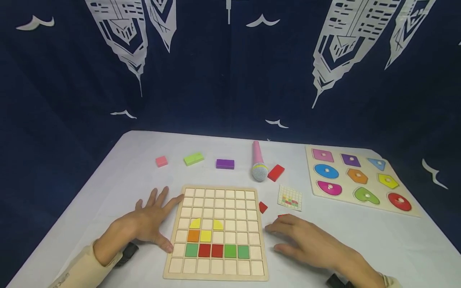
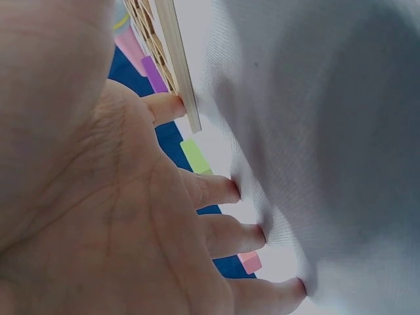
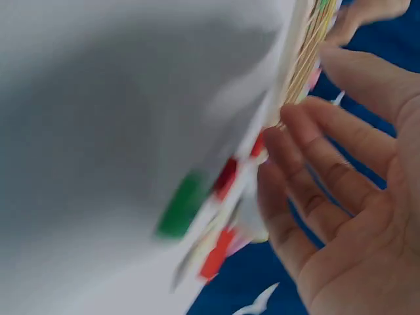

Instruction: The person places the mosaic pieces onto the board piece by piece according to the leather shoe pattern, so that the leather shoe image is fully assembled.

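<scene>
A wooden grid board (image 1: 175, 224) lies flat on the table, with yellow, orange, red and green flat pieces filling some of its squares in the lower half. My left hand (image 1: 149, 220) has its fingers spread, the index finger and thumb touching the board's left edge and the other fingertips down on the tablecloth. Just right of the board hovers my right hand (image 1: 309, 242), palm down, fingers loosely extended and holding nothing. A red piece (image 1: 263, 207) lies beside the board's right edge. Under the right hand, a green piece (image 3: 180, 207) shows blurred in the right wrist view.
Behind the right hand lies a small pattern card (image 1: 290, 197). A pink microphone (image 1: 258, 162), a red block (image 1: 276, 173), a purple block (image 1: 225, 164), a lime block (image 1: 193, 159) and a pink block (image 1: 161, 161) line the back. A shape puzzle (image 1: 342, 172) occupies the right.
</scene>
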`<state>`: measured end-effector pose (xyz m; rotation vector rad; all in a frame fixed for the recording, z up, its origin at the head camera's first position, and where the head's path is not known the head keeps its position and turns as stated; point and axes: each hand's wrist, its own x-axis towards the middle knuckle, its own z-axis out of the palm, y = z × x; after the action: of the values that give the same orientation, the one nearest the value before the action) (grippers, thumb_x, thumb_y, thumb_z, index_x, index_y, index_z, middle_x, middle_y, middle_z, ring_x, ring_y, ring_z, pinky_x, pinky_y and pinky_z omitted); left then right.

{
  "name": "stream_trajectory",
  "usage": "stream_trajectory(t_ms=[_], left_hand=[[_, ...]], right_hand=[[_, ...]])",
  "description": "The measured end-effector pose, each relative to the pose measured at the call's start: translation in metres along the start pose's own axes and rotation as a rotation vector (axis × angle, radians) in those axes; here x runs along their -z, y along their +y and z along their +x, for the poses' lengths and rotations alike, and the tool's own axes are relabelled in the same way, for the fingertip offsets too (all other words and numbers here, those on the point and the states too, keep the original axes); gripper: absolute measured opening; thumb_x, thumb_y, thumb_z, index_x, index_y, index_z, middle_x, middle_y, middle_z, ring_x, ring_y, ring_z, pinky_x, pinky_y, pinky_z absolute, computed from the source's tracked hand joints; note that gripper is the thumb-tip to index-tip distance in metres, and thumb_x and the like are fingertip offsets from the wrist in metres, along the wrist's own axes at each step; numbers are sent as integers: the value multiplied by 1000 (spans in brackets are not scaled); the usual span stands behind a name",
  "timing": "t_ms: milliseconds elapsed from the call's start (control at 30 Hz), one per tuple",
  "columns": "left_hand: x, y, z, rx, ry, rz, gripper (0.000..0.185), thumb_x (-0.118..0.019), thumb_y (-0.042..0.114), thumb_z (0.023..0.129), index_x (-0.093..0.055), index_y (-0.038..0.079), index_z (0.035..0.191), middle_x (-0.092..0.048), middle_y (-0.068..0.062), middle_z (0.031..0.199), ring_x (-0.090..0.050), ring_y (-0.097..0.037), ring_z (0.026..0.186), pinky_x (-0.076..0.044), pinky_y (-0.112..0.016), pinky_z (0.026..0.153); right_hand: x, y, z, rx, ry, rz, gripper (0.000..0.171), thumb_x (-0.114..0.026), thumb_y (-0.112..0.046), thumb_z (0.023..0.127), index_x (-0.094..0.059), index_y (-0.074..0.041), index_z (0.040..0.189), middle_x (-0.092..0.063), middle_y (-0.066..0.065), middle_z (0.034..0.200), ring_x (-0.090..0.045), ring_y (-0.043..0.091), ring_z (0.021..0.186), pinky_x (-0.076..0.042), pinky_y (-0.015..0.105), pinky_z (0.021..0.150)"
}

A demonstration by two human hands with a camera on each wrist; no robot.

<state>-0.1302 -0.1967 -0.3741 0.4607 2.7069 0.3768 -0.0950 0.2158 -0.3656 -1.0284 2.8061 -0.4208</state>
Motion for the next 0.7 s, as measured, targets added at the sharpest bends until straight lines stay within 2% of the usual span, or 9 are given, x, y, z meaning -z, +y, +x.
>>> stream_trajectory(t_ms=[233,467,700], left_hand=[[0,-1,0,-7,-6,-10,138,-92,58,46,-20,22,159,-3,-36,162,0,-63,146,-10,-86,102],[0,0,0,-8,-5,-13,139,-92,57,46,-20,22,159,-2,-36,162,1,-63,146,-9,-86,102],[0,0,0,-5,-7,-10,139,-93,57,45,-21,22,159,-3,-36,162,1,-63,146,-10,-86,102]], right_hand=[[3,49,-5,-19,73,244,33,-78,-33,88,-69,-24,119,-68,-16,116,-64,5,101,-55,27,89],[6,68,-18,-88,49,268,33,-79,-41,84,-69,-27,112,-67,-15,109,-61,4,96,-55,24,86],[7,71,-23,-144,-6,265,33,-84,-34,79,-69,-30,108,-66,-15,108,-59,2,95,-55,22,87]])
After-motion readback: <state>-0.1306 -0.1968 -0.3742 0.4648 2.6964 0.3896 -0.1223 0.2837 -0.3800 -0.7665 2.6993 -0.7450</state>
